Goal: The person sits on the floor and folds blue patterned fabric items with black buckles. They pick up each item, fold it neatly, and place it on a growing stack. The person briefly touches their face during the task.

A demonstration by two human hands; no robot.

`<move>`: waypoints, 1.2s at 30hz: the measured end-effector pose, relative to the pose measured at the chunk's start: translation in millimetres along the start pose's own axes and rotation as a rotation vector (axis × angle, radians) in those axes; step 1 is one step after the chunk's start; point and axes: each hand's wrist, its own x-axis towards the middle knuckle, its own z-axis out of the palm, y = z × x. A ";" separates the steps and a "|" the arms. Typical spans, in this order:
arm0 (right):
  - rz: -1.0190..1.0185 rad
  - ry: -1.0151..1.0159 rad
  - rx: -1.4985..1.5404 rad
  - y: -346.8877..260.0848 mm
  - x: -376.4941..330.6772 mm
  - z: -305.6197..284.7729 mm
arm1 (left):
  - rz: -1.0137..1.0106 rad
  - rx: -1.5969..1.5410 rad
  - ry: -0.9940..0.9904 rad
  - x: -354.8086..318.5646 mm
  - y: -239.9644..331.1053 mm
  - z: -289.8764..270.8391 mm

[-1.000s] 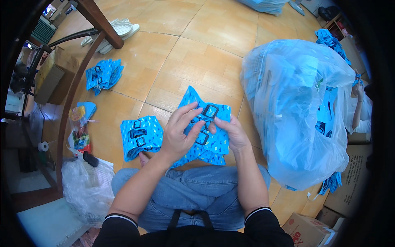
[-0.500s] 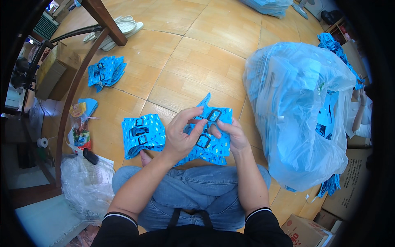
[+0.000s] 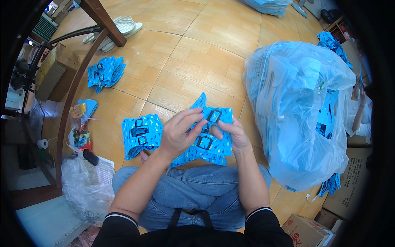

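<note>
Above my lap I hold a blue patterned fabric piece point(image 3: 222, 145) fitted with black plastic buckles point(image 3: 204, 142). My left hand point(image 3: 180, 131) pinches its upper left part, thumb and forefinger pressed together beside the upper buckle. From the right side my right hand point(image 3: 235, 133) grips it, thumb on top near that buckle. More layers of the same fabric hang below, toward my jeans; whether they are separate pieces I cannot tell. Left of my left hand, a small stack of matching fabric pieces point(image 3: 142, 136) lies on the floor, buckles facing up.
A similar fabric pile point(image 3: 106, 73) lies farther off at left. On the right stands a large translucent bag point(image 3: 288, 119) full of blue pieces, with cartons point(image 3: 306, 230) near it. A wooden frame leg point(image 3: 78, 99), crumpled clear plastic point(image 3: 84, 187) and white slippers point(image 3: 123, 26) are at left.
My left hand has shifted slightly left, and the pointed fabric corner above it has tipped left too. The lower fabric layers have swung a little. My right hand keeps its grip.
</note>
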 end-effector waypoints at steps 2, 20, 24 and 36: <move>-0.007 -0.008 0.003 -0.3 -0.3 0.5 | -0.005 -0.012 0.014 0.4 0.1 -0.2; -0.003 0.038 -0.260 -7.4 -2.1 0.9 | -0.702 -0.708 -0.086 -2.2 -9.7 -2.6; 0.002 0.043 -0.313 -7.3 -2.0 1.9 | -0.811 -0.759 -0.157 -0.2 -17.8 -9.1; 0.007 0.080 -0.265 -6.9 -2.7 3.3 | -0.429 -0.305 -0.179 4.2 -6.1 -13.8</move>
